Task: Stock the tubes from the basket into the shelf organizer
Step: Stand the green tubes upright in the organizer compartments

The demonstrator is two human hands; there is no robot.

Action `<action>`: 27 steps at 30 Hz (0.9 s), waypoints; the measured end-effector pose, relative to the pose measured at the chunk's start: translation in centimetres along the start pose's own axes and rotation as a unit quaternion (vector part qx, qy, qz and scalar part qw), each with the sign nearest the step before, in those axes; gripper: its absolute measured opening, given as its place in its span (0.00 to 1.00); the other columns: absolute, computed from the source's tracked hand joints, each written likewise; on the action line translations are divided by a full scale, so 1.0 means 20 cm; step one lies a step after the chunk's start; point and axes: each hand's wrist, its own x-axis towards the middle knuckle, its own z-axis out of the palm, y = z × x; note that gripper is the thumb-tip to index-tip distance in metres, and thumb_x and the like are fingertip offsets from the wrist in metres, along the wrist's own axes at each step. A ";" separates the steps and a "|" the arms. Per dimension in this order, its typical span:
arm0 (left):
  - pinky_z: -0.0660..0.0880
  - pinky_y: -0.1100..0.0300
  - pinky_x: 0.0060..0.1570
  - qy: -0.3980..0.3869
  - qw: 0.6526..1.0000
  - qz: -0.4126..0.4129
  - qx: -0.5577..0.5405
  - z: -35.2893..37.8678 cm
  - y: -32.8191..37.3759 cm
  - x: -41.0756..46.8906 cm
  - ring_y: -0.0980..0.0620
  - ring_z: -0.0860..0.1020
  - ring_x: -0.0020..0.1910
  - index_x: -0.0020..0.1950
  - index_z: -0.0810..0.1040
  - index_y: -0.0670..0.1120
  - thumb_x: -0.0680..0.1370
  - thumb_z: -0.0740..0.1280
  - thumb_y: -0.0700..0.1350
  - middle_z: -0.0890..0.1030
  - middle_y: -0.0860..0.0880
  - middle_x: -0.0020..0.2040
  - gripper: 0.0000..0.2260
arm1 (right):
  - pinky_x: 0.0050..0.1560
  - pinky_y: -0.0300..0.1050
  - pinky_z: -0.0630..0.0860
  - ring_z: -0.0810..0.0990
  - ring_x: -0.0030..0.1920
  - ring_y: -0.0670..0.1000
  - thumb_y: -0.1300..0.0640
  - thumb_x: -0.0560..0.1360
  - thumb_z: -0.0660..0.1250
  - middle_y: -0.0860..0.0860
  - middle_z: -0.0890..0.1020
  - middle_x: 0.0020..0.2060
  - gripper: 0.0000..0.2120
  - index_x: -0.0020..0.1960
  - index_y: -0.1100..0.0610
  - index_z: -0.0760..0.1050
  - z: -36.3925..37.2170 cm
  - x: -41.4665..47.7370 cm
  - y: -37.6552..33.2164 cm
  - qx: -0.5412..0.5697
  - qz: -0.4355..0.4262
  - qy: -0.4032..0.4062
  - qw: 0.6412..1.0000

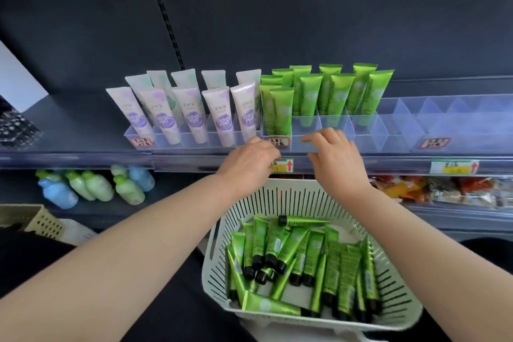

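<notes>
I am seeing the loose green tubes (pixel 299 258) lying heaped in the white slotted basket (pixel 294 197), which is sitting near me, below the shelf edge. More green tubes, the standing green tubes (pixel 333 91), are filling the left cells of the clear shelf organizer (pixel 388 133), whose dividers are running on to the right. The left hand (pixel 249 161) is hovering at the organizer's near front wall with its fingers curled under; I cannot tell whether it is gripping anything. The right hand (pixel 336 161) is hanging just beside it, fingers relaxed and spread, grasping nothing. Left of the organizer, purple-and-white tubes (pixel 191 111) are standing in a second clear tray (pixel 133 133). On the lower shelf, green and blue bottles (pixel 97 186) are lying at the left.
</notes>
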 end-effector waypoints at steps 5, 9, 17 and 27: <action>0.70 0.50 0.62 -0.039 0.998 -0.028 -0.048 0.24 0.04 -0.06 0.49 0.70 0.63 0.63 0.77 0.47 0.77 0.68 0.42 0.77 0.49 0.61 0.14 | 0.47 0.54 0.72 0.74 0.55 0.59 0.63 0.72 0.68 0.53 0.78 0.53 0.16 0.59 0.53 0.76 0.17 -0.24 0.10 -0.011 0.033 -0.083 0.996; 0.68 0.54 0.63 -0.075 0.993 -0.064 -0.065 0.46 0.05 -0.12 0.50 0.71 0.64 0.64 0.77 0.49 0.77 0.69 0.43 0.77 0.50 0.63 0.15 | 0.52 0.52 0.70 0.72 0.59 0.55 0.62 0.74 0.64 0.50 0.75 0.58 0.19 0.63 0.49 0.72 0.30 -0.41 0.19 -0.036 0.071 -0.174 0.981; 0.71 0.53 0.63 -0.154 0.974 -0.132 -0.100 0.75 0.02 -0.22 0.49 0.75 0.62 0.64 0.77 0.47 0.77 0.69 0.42 0.78 0.47 0.62 0.15 | 0.60 0.52 0.70 0.71 0.63 0.53 0.64 0.74 0.64 0.48 0.74 0.62 0.20 0.63 0.47 0.72 0.45 -0.61 0.31 -0.049 0.138 -0.329 0.933; 0.72 0.51 0.62 -0.172 0.970 -0.123 -0.117 0.92 0.10 -0.25 0.49 0.74 0.62 0.63 0.77 0.47 0.78 0.66 0.40 0.78 0.48 0.62 0.14 | 0.58 0.52 0.72 0.73 0.61 0.59 0.66 0.76 0.57 0.57 0.76 0.60 0.19 0.66 0.58 0.66 0.50 -0.71 0.34 -0.101 0.186 -0.464 0.860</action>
